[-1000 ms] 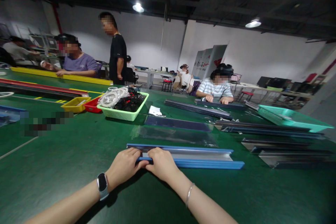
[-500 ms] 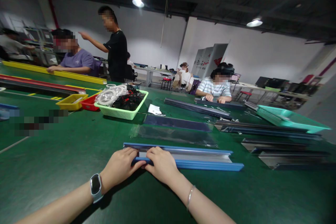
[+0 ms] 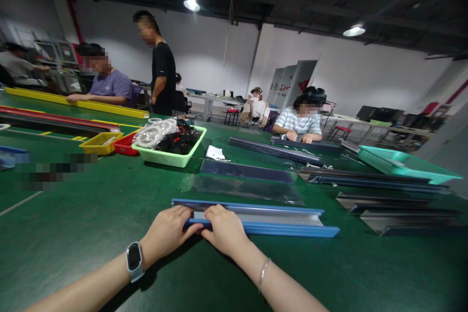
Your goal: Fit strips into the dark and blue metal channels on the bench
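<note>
One blue channel (image 3: 288,229), on the tabletop (image 3: 95,219) nearer me than the light-green basket (image 3: 166,157) and to its right, near wall pinched in my grip, left hand (image 3: 166,231) beside right hand (image 3: 228,231), best steadied with even pressure from both.

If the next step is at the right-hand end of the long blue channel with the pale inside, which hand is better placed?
Right, most likely: the right hand holds the long blue channel nearer that end, while the left hand sits by the opposite end.
</note>
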Available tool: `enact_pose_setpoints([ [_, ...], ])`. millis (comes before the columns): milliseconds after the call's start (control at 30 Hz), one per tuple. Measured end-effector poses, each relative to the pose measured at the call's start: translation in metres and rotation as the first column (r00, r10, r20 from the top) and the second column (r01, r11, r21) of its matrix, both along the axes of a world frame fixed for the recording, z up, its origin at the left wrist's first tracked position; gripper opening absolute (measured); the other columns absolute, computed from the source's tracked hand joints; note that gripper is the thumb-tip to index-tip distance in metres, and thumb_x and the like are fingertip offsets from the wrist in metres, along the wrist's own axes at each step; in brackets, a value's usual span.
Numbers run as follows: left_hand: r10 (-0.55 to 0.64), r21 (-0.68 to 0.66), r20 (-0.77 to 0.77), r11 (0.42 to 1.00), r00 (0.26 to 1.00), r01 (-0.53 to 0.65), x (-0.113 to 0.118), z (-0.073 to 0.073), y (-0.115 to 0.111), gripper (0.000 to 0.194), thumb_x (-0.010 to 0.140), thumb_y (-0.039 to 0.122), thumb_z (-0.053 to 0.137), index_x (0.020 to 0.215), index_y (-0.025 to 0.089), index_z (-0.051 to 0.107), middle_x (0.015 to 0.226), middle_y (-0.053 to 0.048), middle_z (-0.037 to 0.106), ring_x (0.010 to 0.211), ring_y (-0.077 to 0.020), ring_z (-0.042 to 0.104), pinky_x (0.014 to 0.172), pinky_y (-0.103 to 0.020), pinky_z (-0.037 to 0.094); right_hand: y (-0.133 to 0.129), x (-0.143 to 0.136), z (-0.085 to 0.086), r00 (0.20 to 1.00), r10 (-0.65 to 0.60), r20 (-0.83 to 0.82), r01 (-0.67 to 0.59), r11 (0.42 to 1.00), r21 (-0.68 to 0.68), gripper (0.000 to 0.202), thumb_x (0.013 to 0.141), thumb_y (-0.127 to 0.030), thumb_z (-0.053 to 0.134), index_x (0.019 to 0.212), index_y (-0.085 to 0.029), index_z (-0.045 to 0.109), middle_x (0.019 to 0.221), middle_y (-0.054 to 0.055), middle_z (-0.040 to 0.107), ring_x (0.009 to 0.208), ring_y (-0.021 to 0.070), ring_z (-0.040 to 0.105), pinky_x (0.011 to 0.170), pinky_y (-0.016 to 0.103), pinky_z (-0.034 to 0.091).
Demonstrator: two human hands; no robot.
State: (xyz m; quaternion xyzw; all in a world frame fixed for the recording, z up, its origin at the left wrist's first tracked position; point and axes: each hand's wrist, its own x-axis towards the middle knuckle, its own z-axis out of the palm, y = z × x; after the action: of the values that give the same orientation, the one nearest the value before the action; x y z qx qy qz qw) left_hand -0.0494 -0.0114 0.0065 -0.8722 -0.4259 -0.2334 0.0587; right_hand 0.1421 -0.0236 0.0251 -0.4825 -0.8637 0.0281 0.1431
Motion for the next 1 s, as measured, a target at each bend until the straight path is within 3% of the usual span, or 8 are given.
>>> enact_pose_setpoints([
  [233, 0.004, -0.004, 0.005, 1.000, 1.000, -0.004, 0.0005, 0.0002, -0.0001, 0.037, 0.086, 0.049, 0.043, 0.087, 0.017, 0.062, 0.086, -0.008, 0.067, 0.082, -0.0226, 0.062, 0.075, -0.035, 0.049, -0.0004, 0.0009, -0.0067, 0.999, -0.017, -0.027, 0.018, 0.999, 0.034, 0.026, 0.077, -0.034, 0.060, 0.094, -0.015, 0.061, 0.098, 0.008, 0.063, 0.099, 0.0219, 0.052, 0.084, 0.031, 0.044],
  [1000, 0.020, -0.019, -0.039, 1.000, 0.999, -0.021, 0.0006, 0.0012, -0.0004, 0.039, 0.086, 0.050, 0.042, 0.088, 0.017, 0.062, 0.089, -0.009, 0.067, 0.083, -0.0228, 0.062, 0.076, -0.035, 0.050, -0.0017, -0.0008, -0.0066, 0.999, -0.049, -0.023, 0.050, 0.998, 0.042, 0.030, 0.077, -0.035, 0.059, 0.096, -0.012, 0.062, 0.095, 0.010, 0.063, 0.099, 0.0232, 0.052, 0.084, 0.033, 0.043],
])
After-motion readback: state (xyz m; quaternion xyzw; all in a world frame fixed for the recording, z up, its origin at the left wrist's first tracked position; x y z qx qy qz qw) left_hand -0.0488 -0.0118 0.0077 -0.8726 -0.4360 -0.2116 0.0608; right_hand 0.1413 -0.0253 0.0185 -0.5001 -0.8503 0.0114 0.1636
